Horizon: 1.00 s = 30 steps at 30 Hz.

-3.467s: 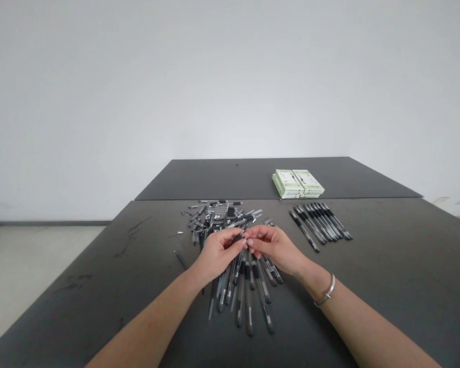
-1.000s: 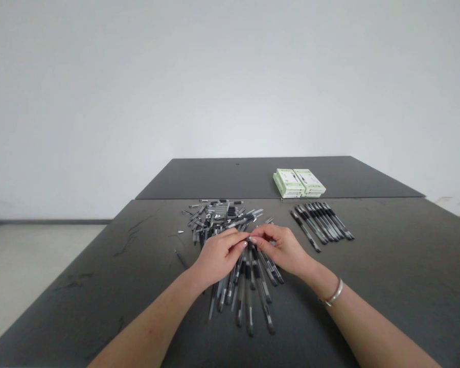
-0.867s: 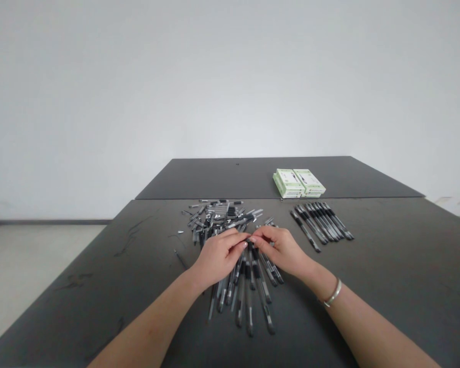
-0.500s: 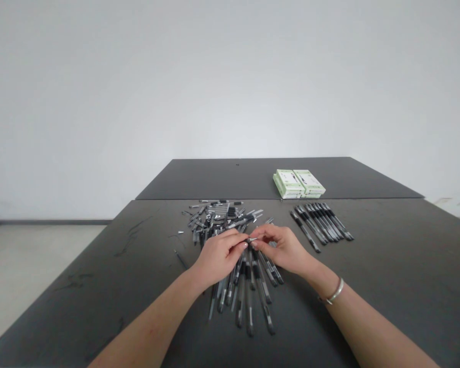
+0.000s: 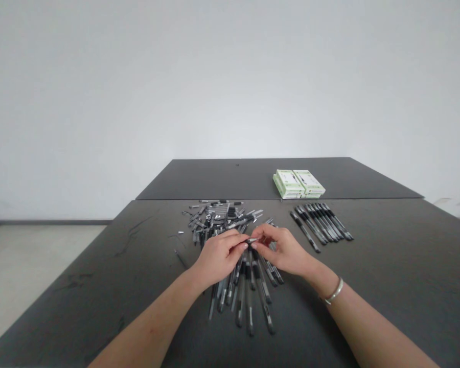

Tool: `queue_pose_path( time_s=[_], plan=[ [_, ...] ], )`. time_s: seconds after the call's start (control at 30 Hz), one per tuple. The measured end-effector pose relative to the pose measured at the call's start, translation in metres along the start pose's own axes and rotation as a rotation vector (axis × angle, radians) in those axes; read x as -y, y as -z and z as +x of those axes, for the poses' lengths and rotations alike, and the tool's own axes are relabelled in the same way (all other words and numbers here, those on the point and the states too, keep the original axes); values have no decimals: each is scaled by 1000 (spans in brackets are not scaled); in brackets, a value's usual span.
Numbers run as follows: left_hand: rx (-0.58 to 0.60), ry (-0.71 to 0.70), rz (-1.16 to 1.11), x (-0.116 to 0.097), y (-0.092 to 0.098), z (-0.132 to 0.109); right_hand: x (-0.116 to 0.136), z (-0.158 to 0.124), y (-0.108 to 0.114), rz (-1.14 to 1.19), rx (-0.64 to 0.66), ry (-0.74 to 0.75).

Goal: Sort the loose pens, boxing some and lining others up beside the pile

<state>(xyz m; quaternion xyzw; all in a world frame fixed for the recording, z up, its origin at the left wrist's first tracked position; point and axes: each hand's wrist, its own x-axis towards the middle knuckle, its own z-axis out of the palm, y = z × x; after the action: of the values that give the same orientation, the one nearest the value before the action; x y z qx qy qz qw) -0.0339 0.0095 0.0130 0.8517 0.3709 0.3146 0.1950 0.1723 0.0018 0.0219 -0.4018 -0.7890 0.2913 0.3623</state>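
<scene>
My left hand (image 5: 223, 254) is closed in a pinch on a pen, of which only the dark end shows past the fingertips; the rest is hidden by the hand. At that end sits a small silvery pen tip (image 5: 252, 239), with the thumb and finger of my right hand (image 5: 281, 249) pinching it. My fingertips nearly meet there, above a heap of pens. Below my hands, several clear pens with black grips (image 5: 248, 301) fan out toward me. Behind my left hand lie more loose pens and pen parts (image 5: 224, 210).
To the right, a row of pens (image 5: 322, 221) lies side by side at a slant. Stacked white-and-green boxes (image 5: 299, 183) stand farther back on the dark table (image 5: 387, 266). One thin pen part (image 5: 181, 258) lies left of the heap, near my left wrist.
Both hands stay in nearly the same place over the heap. The fingers of my right hand have shifted slightly at the pen tip.
</scene>
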Motion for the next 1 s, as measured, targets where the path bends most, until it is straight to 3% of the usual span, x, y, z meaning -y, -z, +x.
queue_pose_path(
  time_s=[0.47,0.73,1.0],
  plan=[
    [-3,-20,51,1,-2,0,-3,0,-4,-90,67,-26],
    [1,-20,126,1,-2,-1,-6,2,-10,16,56,-140],
    [48,-13,175,-2,3,2,-3,2,-7,-97,73,-48]
  ],
)
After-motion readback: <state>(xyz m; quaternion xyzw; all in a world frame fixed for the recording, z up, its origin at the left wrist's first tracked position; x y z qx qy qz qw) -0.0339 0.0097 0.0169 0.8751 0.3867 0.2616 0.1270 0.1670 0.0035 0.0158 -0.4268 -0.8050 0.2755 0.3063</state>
